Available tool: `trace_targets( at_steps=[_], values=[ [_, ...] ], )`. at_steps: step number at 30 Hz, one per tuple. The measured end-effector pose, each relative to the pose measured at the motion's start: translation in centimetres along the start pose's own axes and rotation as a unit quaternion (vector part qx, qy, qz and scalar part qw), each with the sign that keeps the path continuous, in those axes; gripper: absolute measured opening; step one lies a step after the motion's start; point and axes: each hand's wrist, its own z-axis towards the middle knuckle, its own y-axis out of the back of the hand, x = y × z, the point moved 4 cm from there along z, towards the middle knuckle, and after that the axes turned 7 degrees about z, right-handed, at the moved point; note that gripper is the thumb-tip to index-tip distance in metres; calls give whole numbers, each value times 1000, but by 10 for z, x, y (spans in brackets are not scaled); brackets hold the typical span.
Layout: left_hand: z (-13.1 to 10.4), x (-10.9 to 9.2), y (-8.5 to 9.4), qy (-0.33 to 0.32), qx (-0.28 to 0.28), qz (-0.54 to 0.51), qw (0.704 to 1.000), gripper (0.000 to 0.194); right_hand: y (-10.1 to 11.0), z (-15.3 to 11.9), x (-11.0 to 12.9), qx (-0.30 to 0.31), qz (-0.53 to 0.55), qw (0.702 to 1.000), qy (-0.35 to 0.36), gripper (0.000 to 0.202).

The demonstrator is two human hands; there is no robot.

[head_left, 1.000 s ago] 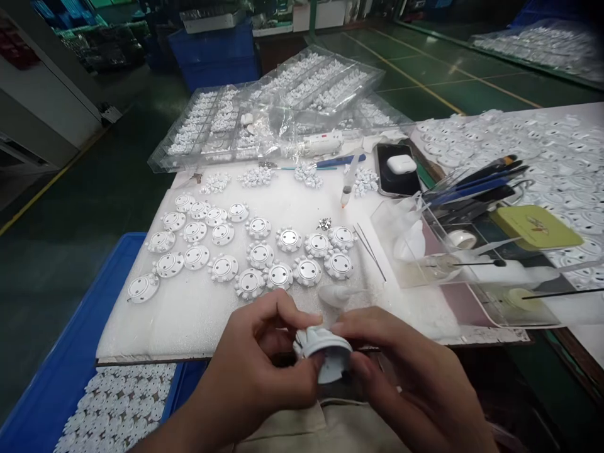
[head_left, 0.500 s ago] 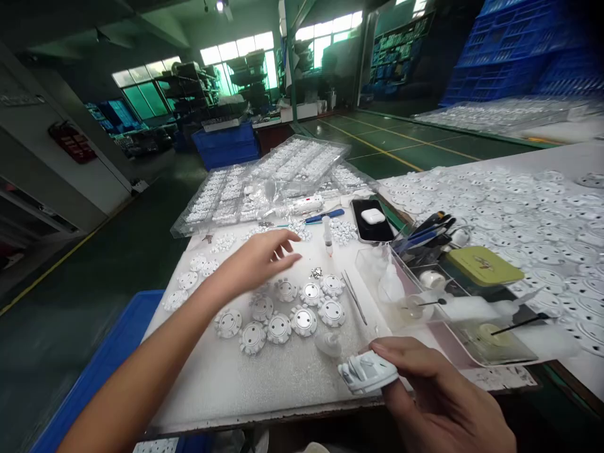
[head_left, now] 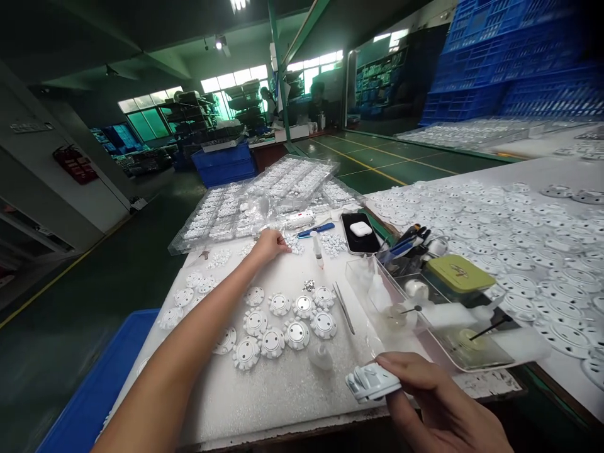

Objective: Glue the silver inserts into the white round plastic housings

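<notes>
My right hand (head_left: pixel 436 393) grips a white round plastic part (head_left: pixel 372 382) edge-on between thumb and fingers, above the table's front edge. My left hand (head_left: pixel 270 245) reaches far across the table to a heap of small white pieces (head_left: pixel 296 245). Its fingertips are pinched together at the heap's edge; what they hold, if anything, is too small to make out. Several white round discs with notched rims (head_left: pixel 297 333) lie in rows between the hands. Behind them is a little pile of shiny metal bits (head_left: pixel 309 285). Tweezers (head_left: pixel 344 307) lie to their right.
A clear divided tray (head_left: pixel 425 327) with bottles and a yellow-green tin (head_left: pixel 460 273) stands at the right. A syringe (head_left: pixel 318 250), a phone (head_left: pixel 359 234) and a blue-handled tool (head_left: pixel 321 229) lie farther back. Clear trays of white parts (head_left: pixel 292 176) are stacked behind. White plates (head_left: pixel 509 233) cover the right-hand table.
My left hand has moved forward to the white pieces, and its spread fingers have come together. My right hand still grips the white part. The camera view has shifted slightly.
</notes>
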Motion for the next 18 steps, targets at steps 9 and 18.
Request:
trace_targets(
  at_steps=[9, 18],
  values=[
    [-6, 10, 3, 11, 15, -88, 996, 29, -13, 2, 4, -5, 38, 999, -17, 11],
    [-54, -21, 31, -41, 54, -287, 956, 21, -17, 7, 7, -20, 2, 999, 49, 9]
  ],
)
